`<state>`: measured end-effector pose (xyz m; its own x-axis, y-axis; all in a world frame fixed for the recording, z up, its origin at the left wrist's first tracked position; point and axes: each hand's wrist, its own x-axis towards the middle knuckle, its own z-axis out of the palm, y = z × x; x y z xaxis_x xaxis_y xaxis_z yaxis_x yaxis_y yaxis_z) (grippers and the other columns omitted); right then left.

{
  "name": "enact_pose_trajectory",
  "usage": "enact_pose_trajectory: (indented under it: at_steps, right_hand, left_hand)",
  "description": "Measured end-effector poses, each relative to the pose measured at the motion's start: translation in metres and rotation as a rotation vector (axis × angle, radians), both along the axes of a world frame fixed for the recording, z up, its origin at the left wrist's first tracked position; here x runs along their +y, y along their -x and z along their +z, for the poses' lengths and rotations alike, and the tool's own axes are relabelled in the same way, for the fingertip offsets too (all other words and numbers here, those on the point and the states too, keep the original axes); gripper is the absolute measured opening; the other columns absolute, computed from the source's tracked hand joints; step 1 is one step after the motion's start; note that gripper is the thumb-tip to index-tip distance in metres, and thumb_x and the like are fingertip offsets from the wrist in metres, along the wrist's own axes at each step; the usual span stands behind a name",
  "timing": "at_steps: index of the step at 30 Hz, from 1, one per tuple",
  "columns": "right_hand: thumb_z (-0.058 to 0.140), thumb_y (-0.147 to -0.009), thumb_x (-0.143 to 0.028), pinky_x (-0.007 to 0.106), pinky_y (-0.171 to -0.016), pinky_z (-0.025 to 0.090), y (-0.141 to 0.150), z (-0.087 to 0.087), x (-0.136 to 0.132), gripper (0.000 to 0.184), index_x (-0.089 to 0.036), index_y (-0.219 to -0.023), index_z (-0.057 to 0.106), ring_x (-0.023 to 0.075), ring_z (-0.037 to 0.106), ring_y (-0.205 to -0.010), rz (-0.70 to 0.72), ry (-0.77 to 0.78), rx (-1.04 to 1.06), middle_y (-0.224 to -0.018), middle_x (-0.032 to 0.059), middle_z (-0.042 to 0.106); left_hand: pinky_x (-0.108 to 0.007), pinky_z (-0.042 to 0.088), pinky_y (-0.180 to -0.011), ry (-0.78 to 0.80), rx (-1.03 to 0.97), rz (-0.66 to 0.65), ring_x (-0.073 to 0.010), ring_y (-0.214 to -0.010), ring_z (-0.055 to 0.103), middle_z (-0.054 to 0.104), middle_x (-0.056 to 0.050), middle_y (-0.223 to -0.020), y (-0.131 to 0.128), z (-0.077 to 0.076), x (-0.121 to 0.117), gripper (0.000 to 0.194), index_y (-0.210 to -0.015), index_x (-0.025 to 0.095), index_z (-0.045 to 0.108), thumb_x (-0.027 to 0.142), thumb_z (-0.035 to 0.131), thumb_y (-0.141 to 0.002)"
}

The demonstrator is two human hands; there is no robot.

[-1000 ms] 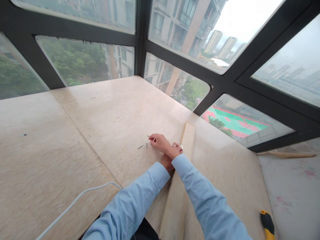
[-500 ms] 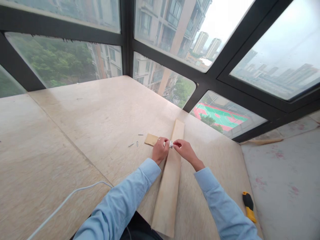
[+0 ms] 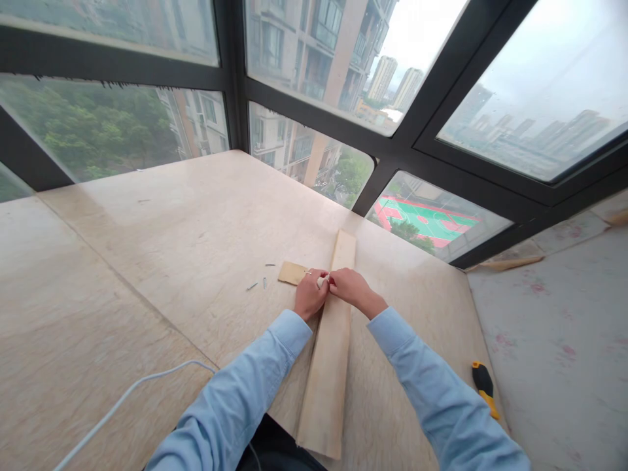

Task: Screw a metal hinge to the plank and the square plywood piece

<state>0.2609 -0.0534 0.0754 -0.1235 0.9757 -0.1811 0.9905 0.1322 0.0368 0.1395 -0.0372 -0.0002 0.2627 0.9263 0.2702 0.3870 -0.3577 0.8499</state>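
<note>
My left hand is closed around a small silvery-white piece, too small and too covered to name. My right hand meets it from the right, its thumb and fingers pinched together at the piece; what they grip is hidden. Both hands are over the upper part of a long pale wooden board lying on the surface. Just left of my left hand, a short flat wooden piece lies partly hidden by the fingers. Several screws lie loose further left.
A yellow-and-black tool handle lies at the right by the papered wall. A white cable crosses the stone-like surface at lower left. Dark-framed windows border the far side.
My right hand has moved left, closing the gap to my left hand, and its fingers now touch around the small piece, which is more covered. The view has shifted slightly right.
</note>
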Motion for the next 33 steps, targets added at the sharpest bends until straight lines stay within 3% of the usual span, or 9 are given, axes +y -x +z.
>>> enact_pose_trajectory:
  at_steps: [10,15,20,25,28,33]
  right_hand:
    - [0.058,-0.076,-0.018,0.028,-0.067,0.043,0.000,0.009,0.019,0.019,-0.014,-0.088,0.071,0.0254,0.068,-0.083,0.152,0.148,-0.104,-0.091,0.0153,0.072]
    - [0.057,-0.076,-0.019,0.027,-0.064,0.041,0.002,0.014,0.020,0.019,-0.013,-0.086,0.073,0.0249,0.067,-0.082,0.169,0.162,-0.113,-0.089,0.0158,0.073]
    - [0.057,-0.075,-0.017,0.026,-0.061,0.038,-0.001,0.019,0.017,0.017,-0.014,-0.079,0.073,0.0229,0.066,-0.078,0.169,0.155,-0.086,-0.082,0.0141,0.073]
    - [0.057,-0.074,-0.015,0.024,-0.058,0.034,-0.011,0.018,0.013,0.015,-0.014,-0.078,0.072,0.0178,0.062,-0.071,0.161,0.117,-0.017,-0.078,0.0103,0.072]
    - [0.057,-0.075,-0.017,0.023,-0.057,0.032,-0.019,0.015,0.009,0.012,-0.015,-0.076,0.069,0.0144,0.058,-0.066,0.163,0.089,0.041,-0.073,0.0065,0.069]
    - [0.059,-0.071,-0.009,0.022,-0.055,0.028,-0.028,0.009,0.002,0.010,-0.014,-0.063,0.062,0.0099,0.046,-0.056,0.161,0.004,0.294,-0.061,0.0005,0.060]
  left_hand:
    - [-0.029,0.045,-0.085,0.042,0.013,-0.074,-0.0181,-0.093,0.060,0.068,-0.005,-0.103,0.000,-0.001,0.005,0.024,-0.099,0.019,0.069,0.019,0.050,-0.084]
    - [-0.030,0.044,-0.080,0.082,0.053,-0.074,-0.0194,-0.089,0.062,0.069,-0.007,-0.102,0.002,0.002,0.003,0.027,-0.100,0.019,0.069,0.021,0.046,-0.085]
    - [-0.029,0.044,-0.074,0.236,-0.002,-0.139,-0.0195,-0.081,0.063,0.072,-0.006,-0.090,0.004,0.011,0.003,0.033,-0.105,0.018,0.069,0.021,0.043,-0.084]
    - [-0.025,0.046,-0.064,0.471,-0.160,-0.203,-0.0177,-0.074,0.062,0.070,-0.007,-0.083,0.003,0.008,0.007,0.041,-0.111,0.010,0.065,0.027,0.056,-0.075]
    - [-0.022,0.042,-0.054,0.581,-0.217,-0.305,-0.0146,-0.064,0.057,0.066,-0.005,-0.075,0.005,0.007,0.007,0.035,-0.098,0.009,0.068,0.031,0.059,-0.072]
    - [-0.019,0.032,-0.048,0.559,-0.252,-0.405,-0.0098,-0.056,0.049,0.057,0.001,-0.063,0.006,0.007,0.002,0.026,-0.085,0.009,0.068,0.027,0.061,-0.067]
